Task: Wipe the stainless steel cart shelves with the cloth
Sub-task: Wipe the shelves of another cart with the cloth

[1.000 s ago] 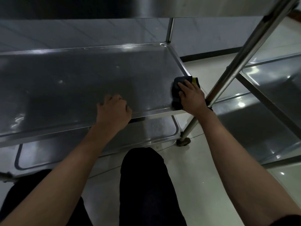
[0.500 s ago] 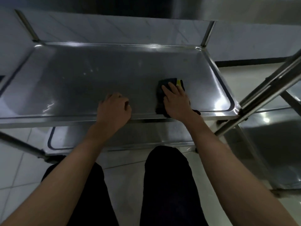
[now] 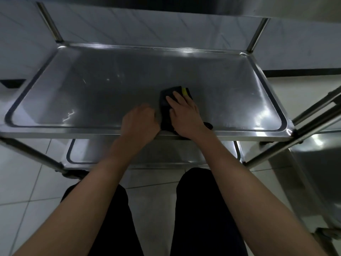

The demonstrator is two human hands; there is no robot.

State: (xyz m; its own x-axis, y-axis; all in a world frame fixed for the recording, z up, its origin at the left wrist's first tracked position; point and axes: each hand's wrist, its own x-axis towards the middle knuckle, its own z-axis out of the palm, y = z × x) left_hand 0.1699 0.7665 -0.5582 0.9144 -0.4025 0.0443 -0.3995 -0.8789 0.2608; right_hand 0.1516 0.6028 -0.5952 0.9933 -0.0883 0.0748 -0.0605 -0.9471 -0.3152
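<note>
My knees in dark trousers nearest. Lower shelf beyond them. Left hand curled over the middle shelf's front rim, gripping it. Just right of it, my right hand lies flat, fingers straight, pressing the dark cloth onto that shelf.

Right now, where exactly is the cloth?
In the head view, the cloth lies on the middle shelf near its front edge, under the right hand, beside the left hand.
</note>
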